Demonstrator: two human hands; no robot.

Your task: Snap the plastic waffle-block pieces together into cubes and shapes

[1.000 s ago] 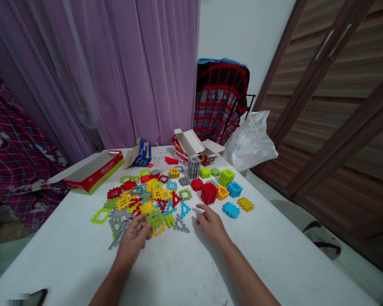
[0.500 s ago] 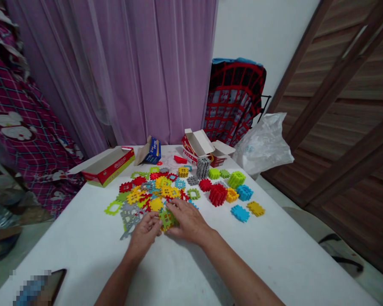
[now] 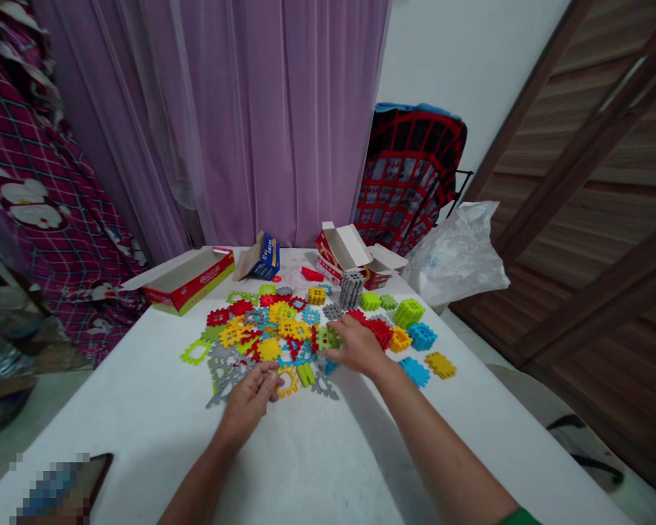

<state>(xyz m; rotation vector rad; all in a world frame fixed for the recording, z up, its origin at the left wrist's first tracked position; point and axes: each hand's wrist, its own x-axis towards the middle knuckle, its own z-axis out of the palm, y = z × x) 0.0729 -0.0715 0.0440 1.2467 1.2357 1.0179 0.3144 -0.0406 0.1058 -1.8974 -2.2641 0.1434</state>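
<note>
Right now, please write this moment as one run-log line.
left hand: near yellow frame | right hand: holds green piece | gray stack: upright

Toy pieces [image 3: 269, 350] heaped on the table [image 3: 317, 459]; stacks [image 3: 408, 313] to their right; boxes [image 3: 197, 284] behind; bag [image 3: 456, 255] at the right edge; curtain [image 3: 262, 131] beyond.

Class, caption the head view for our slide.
Green toothed plastic square held in the right hand at a white table, the left hand beside a yellow toothed plastic frame.
</note>
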